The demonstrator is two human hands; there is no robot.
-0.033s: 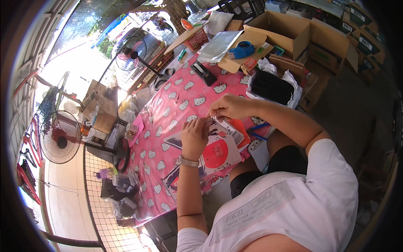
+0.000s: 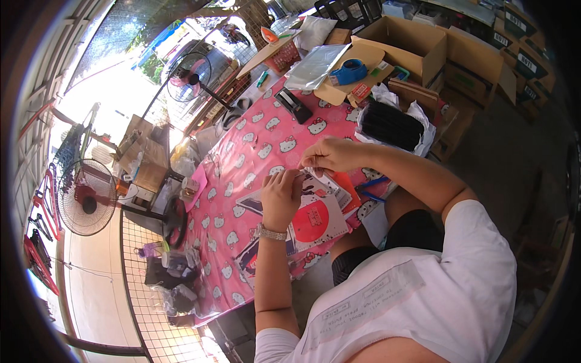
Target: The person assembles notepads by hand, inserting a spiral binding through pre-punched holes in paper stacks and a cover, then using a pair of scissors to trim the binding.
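Note:
My left hand (image 2: 281, 192), with a metal-band watch (image 2: 271, 233) at its wrist, has its fingers curled together over printed sheets. My right hand (image 2: 331, 154) pinches just beside the left fingertips. Something small and thin is between the hands, too small to name. Below them on the table lies a white sheet with a big red circle (image 2: 313, 220). An orange-red sheet (image 2: 347, 189) and other printed sheets overlap it. More dark-printed sheets (image 2: 247, 259) lie left of my left forearm. A blue-handled tool (image 2: 374, 197) rests right of the stack.
A pink patterned cloth (image 2: 260, 136) covers the table. Toward the back stand a black tape dispenser (image 2: 293, 106), a blue tape roll (image 2: 348, 72) and clear plastic sheets (image 2: 316, 65). A black bundle in white wrapping (image 2: 393, 126) and open cartons (image 2: 404, 45) are right; fans (image 2: 89, 199) stand left.
My right fingers have shifted very slightly at the pinch. Everything else looks the same.

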